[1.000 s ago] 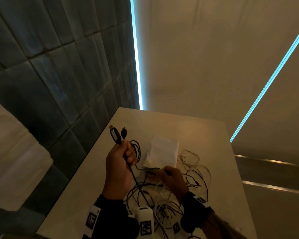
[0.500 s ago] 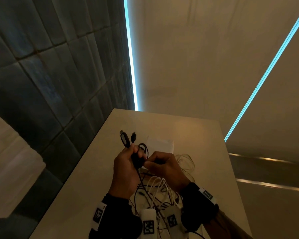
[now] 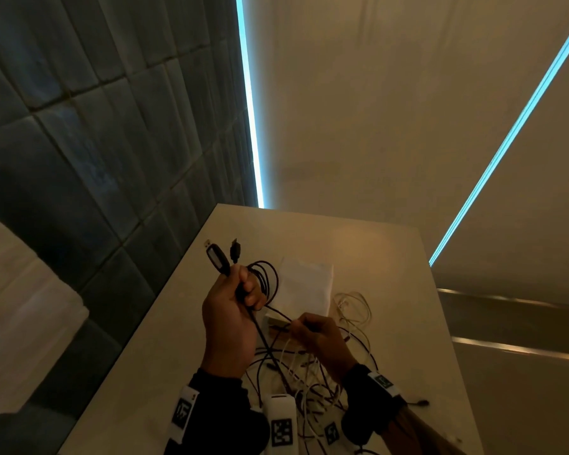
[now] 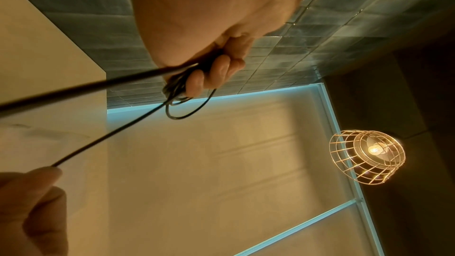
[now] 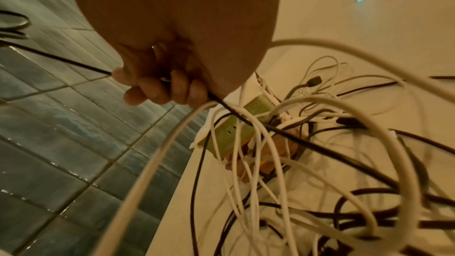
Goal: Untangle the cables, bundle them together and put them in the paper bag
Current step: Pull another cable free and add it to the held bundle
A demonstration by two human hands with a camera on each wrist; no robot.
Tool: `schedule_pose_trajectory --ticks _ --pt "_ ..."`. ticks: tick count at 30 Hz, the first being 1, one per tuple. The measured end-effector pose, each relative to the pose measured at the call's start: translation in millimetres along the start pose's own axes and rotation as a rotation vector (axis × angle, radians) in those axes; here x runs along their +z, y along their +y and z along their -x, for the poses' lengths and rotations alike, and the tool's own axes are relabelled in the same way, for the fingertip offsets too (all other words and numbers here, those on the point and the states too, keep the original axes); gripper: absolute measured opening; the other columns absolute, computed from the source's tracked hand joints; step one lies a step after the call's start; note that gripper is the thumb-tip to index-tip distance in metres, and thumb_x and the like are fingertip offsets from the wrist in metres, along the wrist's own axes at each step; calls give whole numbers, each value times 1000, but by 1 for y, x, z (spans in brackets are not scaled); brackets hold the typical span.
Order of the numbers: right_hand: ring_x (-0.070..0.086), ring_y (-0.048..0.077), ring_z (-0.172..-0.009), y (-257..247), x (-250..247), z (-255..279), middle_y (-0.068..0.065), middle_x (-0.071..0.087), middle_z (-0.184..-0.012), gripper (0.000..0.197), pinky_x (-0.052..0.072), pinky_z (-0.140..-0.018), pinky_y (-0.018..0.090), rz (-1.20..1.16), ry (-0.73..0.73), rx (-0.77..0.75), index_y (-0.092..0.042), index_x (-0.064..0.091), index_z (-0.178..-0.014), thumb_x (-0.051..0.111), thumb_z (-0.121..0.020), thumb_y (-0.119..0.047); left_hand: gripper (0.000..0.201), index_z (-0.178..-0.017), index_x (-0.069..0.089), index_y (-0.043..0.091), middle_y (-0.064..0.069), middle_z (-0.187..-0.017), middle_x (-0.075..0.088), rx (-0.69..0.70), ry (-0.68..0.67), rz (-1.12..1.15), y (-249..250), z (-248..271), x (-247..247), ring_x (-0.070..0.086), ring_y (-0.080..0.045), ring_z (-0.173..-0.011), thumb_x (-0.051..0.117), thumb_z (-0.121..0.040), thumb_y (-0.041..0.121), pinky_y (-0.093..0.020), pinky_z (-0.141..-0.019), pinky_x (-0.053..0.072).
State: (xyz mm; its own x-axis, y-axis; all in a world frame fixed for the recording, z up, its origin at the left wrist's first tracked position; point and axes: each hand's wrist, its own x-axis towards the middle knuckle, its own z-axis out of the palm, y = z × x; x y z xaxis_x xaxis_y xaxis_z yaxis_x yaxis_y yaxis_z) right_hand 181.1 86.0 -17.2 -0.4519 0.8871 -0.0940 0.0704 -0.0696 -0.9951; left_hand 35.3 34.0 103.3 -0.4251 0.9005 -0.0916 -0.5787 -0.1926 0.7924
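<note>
Hanging wire-cage lamp [image 4: 366, 158], left wrist view only

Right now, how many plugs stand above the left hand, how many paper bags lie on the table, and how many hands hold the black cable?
Plugs above the left hand: 2
Paper bag on the table: 1
Hands holding the black cable, left and right hand: 2
Total: 5
</note>
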Motion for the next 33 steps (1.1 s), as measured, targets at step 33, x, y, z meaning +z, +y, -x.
schedule_pose_trajectory --ticks 33 --pt "51 4 -54 -36 -1 5 -9 58 -57 28 43 -58 17 -136 -119 -73 -6 59 -66 57 -93 -7 32 -71 43 12 1 -60 36 -60 -15 -3 -7 1 11 33 -14 -50 37 -102 21 -32 -61 36"
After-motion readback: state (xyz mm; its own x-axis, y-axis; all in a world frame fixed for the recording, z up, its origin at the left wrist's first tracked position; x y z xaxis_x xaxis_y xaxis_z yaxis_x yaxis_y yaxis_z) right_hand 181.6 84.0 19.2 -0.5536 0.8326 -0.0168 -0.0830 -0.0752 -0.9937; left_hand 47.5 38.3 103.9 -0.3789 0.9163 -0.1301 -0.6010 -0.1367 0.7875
